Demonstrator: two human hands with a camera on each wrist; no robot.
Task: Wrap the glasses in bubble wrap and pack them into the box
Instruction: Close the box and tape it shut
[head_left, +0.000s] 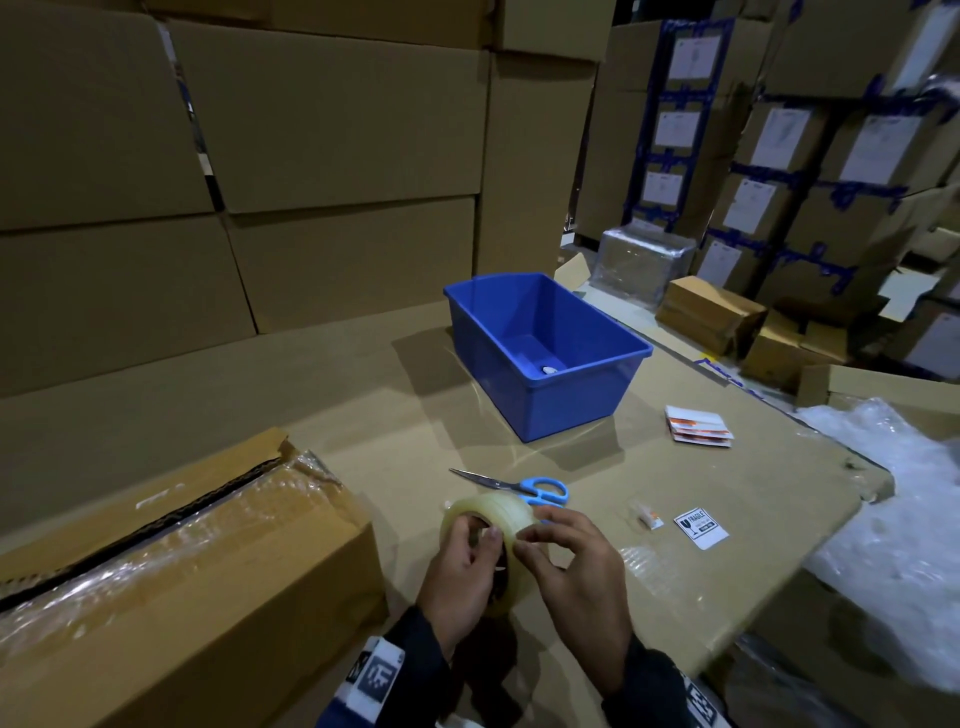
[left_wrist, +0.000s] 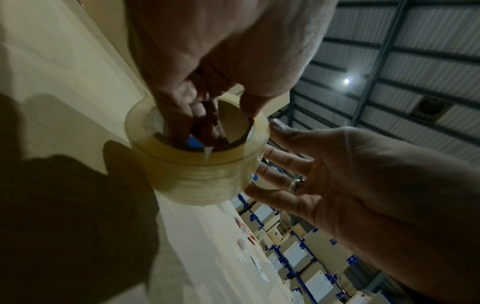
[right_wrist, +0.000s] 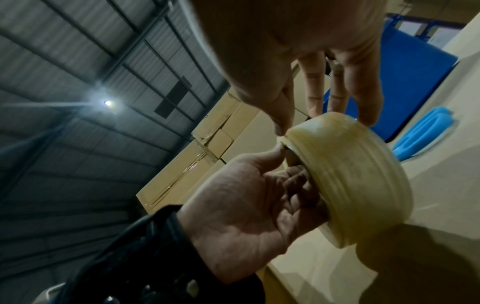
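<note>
My left hand (head_left: 462, 566) holds a roll of clear packing tape (head_left: 493, 514) low over the cardboard table, with its fingers (left_wrist: 182, 115) pushed through the core. My right hand (head_left: 556, 540) pinches the roll's outer band between thumb (right_wrist: 283, 119) and fingertips, at the rim of the tape roll (right_wrist: 358, 181). A brown cardboard box (head_left: 182, 561), its top seam covered in clear tape, lies at my left. Loose bubble wrap (head_left: 893, 519) is heaped at the right edge. No glasses show in any view.
A blue plastic bin (head_left: 566, 400) stands mid-table with a small pale object on its floor. Blue-handled scissors (head_left: 519, 487) lie just beyond the roll. A fragile sticker (head_left: 700, 528) and a pile of labels (head_left: 698, 426) lie to the right. Stacked cartons wall the back.
</note>
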